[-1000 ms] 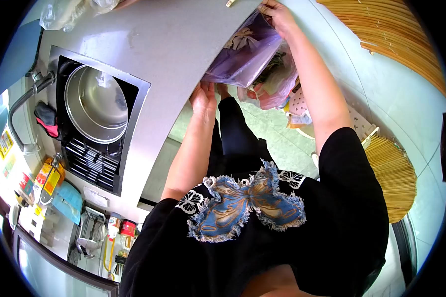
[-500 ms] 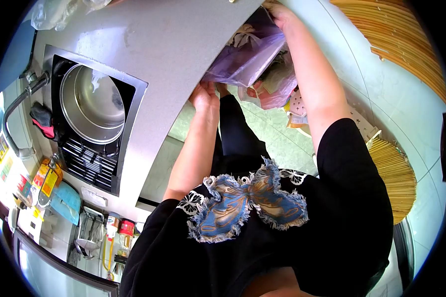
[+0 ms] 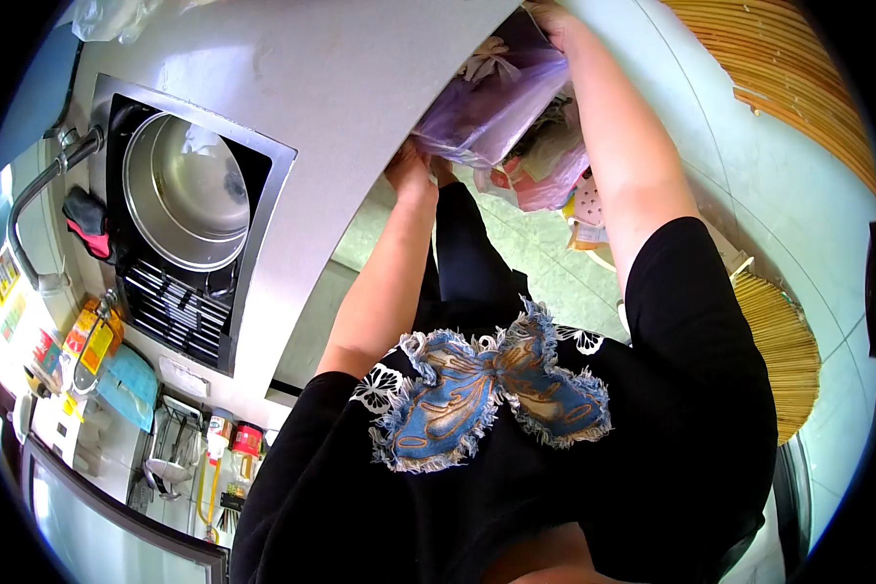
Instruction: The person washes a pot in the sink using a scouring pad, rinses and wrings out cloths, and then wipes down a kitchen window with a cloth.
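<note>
A translucent purple plastic bag (image 3: 492, 109) hangs below the counter's edge, between my two hands. My left hand (image 3: 412, 173) is closed at the bag's near corner, with its fingertips partly hidden under the counter. At the far corner, by the top of the view, my right hand (image 3: 552, 24) bends its fingers round the bag's edge; part of that hand is hidden. Inside the bag's mouth shows a pale crumpled or knotted piece (image 3: 489, 60). Just past it, a pinkish bag (image 3: 545, 185) with mixed contents sits low near the floor.
The grey counter (image 3: 331, 88) holds a sink with a steel pot (image 3: 187, 190), a drain rack (image 3: 175, 310) and a faucet (image 3: 39, 195). A black and red cloth (image 3: 90, 224) lies beside the sink. On the right are a bamboo mat (image 3: 779, 68) and a broom (image 3: 771, 355).
The view has shifted slightly. My left hand has moved a little up and right along the counter's edge, and the purple bag has shifted slightly with it.
</note>
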A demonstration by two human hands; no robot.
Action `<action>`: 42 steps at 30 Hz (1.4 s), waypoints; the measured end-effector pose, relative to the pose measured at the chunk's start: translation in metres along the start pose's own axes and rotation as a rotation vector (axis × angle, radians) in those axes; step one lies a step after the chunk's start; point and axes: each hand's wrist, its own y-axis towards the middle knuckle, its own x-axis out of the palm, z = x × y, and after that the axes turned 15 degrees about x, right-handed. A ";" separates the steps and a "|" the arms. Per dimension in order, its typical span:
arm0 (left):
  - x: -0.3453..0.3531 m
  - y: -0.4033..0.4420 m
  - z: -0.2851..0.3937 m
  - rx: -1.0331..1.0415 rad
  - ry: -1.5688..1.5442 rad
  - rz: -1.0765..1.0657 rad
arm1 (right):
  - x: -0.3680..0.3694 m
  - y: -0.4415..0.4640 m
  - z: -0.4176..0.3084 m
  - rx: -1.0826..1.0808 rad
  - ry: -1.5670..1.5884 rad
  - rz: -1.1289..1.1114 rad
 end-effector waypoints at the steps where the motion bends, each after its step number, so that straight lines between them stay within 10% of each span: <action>1: -0.001 0.002 -0.003 -0.073 -0.080 -0.009 | -0.001 0.000 0.001 0.004 -0.001 -0.001; 14: -0.042 0.013 -0.014 -0.440 -0.059 -0.201 | -0.057 -0.005 0.077 0.301 0.058 0.081; 20: -0.046 -0.036 0.024 -0.292 0.065 -0.902 | -0.073 -0.062 0.140 0.366 0.466 -0.072; 30: -0.025 -0.032 -0.001 -0.117 0.256 -0.812 | -0.049 -0.092 0.176 0.365 0.524 0.064; 35: -0.050 0.000 -0.013 -0.384 0.265 -0.440 | -0.049 -0.082 0.185 0.397 0.723 0.032; 42: -0.132 0.025 0.022 -0.331 0.607 -0.559 | -0.072 -0.106 0.223 0.557 0.567 0.052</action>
